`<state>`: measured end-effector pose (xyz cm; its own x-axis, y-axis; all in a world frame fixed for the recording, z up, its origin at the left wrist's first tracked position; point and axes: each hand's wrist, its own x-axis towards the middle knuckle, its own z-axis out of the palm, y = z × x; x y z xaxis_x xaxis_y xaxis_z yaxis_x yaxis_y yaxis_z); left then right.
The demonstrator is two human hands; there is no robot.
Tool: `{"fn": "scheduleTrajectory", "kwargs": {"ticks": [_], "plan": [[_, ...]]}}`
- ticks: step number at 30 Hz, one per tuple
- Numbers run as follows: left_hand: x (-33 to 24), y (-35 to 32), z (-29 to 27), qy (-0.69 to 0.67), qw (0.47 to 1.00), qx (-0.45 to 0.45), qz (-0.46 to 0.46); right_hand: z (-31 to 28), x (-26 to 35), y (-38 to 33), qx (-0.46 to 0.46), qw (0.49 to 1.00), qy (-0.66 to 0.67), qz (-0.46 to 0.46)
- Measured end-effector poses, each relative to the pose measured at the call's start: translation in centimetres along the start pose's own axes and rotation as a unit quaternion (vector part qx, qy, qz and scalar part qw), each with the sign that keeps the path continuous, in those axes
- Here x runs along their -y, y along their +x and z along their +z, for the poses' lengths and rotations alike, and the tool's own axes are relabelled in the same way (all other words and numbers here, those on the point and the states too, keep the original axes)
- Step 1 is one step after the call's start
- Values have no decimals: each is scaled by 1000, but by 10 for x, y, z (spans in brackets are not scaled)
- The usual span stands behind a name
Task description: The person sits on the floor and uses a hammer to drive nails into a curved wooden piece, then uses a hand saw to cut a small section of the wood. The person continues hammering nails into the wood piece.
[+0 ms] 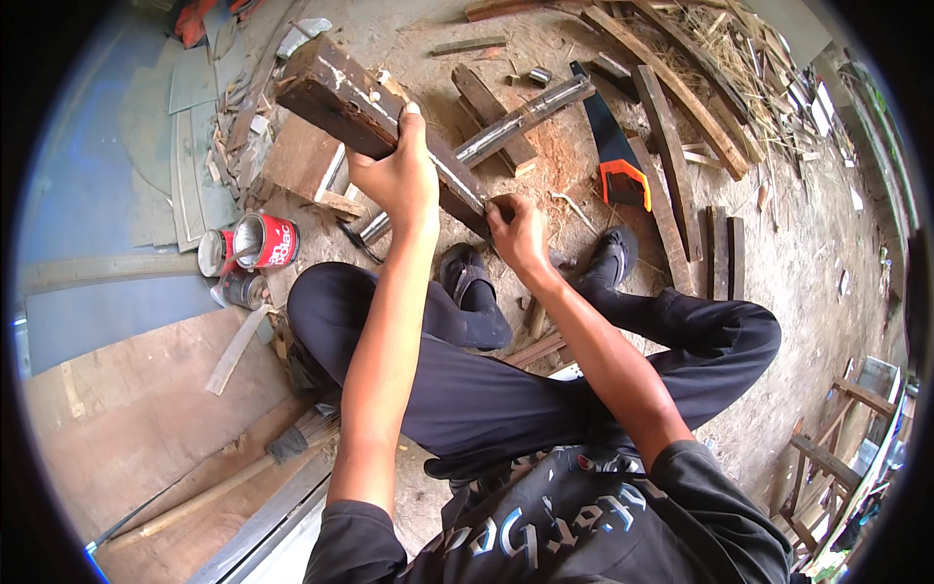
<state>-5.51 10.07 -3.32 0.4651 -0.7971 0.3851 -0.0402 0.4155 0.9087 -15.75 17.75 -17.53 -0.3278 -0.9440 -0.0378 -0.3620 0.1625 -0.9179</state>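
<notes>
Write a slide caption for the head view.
Bare left hand grips a squared, dark-brown wooden beam, right hand at its near end, with an orange-and-black handsaw to the right.

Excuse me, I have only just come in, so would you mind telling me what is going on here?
A person's left hand grips a dark wooden beam, holding it at a slant above the floor. The right hand has its fingers at the beam's nearer end; whether they pinch something small is hard to tell. On the floor ahead, a metal bar lies across a wood block, and a handsaw lies to their right, out of the hands.
</notes>
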Motion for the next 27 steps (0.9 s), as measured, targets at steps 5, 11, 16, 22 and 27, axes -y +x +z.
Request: {"fn": "scheduleTrajectory", "kwargs": {"ticks": [5, 11, 16, 22, 27], "plan": [[1, -1, -3, -2, 1000, -3, -29, 11, -5, -11, -47, 998, 41, -21], [2, -3, 0, -8, 999, 5, -31, 5, -2, -7, -41, 998, 29, -48], [3, -2, 6, -13, 999, 20, -26, -1, 3, -8, -33, 995, 66, -73], [4, -3, 11, -26, 999, 8, -24, -1, 7, -4, -54, 994, 6, -95], [5, -3, 9, -28, 999, 16, -24, -6, 8, 1, -22, 995, -2, -96]]}}
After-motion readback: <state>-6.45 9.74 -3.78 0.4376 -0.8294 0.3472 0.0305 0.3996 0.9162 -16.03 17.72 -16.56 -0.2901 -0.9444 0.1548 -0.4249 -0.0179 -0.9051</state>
